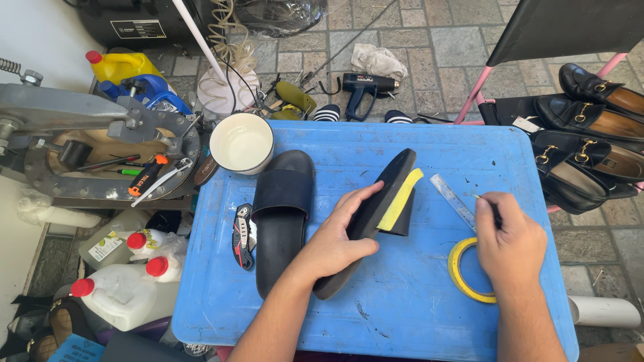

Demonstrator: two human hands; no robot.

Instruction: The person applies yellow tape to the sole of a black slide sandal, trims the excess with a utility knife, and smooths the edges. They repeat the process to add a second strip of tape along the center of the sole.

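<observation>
My left hand (339, 234) grips a black slide sandal (376, 208) turned on its side on the blue table (416, 308); a strip of yellow tape (400, 199) runs across its strap. A second black slide sandal (282, 218) lies flat just left of it. My right hand (510, 245) is closed on a thin dark pen-like tool (495, 213), tip pointing toward a clear ruler (454, 200). A roll of yellow tape (466, 271) lies under that hand.
A white bowl (241, 143) and a folding utility knife (243, 236) sit at the table's left. Black loafers (590, 144) fill a pink rack on the right. A metal machine (94, 144), jugs (117, 295) and a heat gun (365, 90) surround the table.
</observation>
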